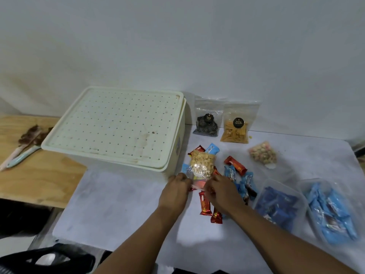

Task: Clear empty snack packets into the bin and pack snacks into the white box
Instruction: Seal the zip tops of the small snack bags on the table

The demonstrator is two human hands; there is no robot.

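Nearest, at the bottom left, a black plastic bag (49, 260) with a loop handle sits low beside the table, partly out of view. Both forearms reach forward over the white table (118, 204). The left hand (175, 191) and right hand (221, 191) meet at the near edge of a clear packet of pale round snacks (201, 165); the fingers of each hand curl in and pinch that near edge, thumbs hidden, so how firmly they grip I cannot tell. The packet lies across a scatter of small bars. Just under the hands lie two red wrapped bars (205, 204), side by side, pointing toward me. To the right of the hands, blue wrapped bars (243, 184) lie in a loose heap, with another red bar (236, 165) resting at their far end. Further right stand two clear plastic tubs: one holding dark blue packets (280, 206), one holding light blue packets (331, 210). Beyond these, a small bag of mixed round snacks (262, 153) lies alone. The white box (122, 123) stands left of the packet, its dotted lid on, touching nothing the hands hold. At the wall lean a bag of dark spiral snacks (207, 121) and a bag of yellow sticks (237, 125). Far left, a wooden board (39, 175) carries pale-handled utensils (21, 155).
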